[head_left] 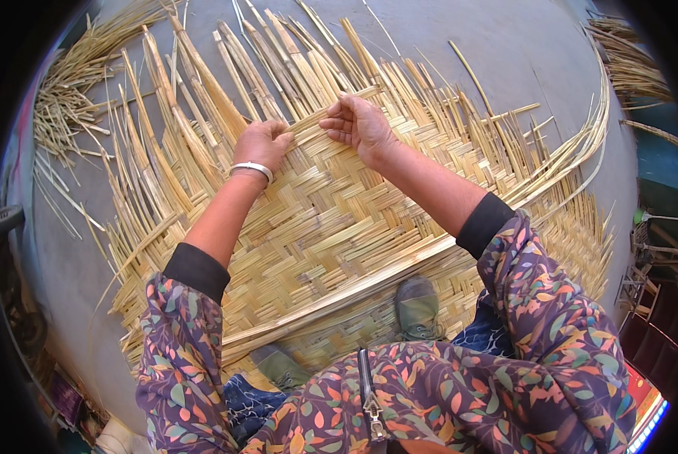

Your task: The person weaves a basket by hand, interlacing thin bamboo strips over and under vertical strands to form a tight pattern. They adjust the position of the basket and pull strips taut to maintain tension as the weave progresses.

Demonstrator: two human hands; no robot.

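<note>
A large woven mat [301, 227] of flat, straw-coloured split reeds lies on the floor, its strips crossing in a diagonal pattern. Along its far edge, loose strip ends [259, 83] fan outward, unwoven. A crosswise reed strip [309, 121] spans the gap between my two hands at that edge. My left hand [263, 145], with a white bangle on the wrist, is closed, thumb and fingers pinching near the strip's left part. Curled fingers of my right hand [362, 130] close on the strip further right; their tips are partly hidden.
My shoes [418, 309] rest on the near part of the mat, beyond a long pale ridge of strips [339, 291]. Reed bundles lie at the far left [70, 98] and far right [626, 60]. Wooden stools [642, 287] stand at the right edge.
</note>
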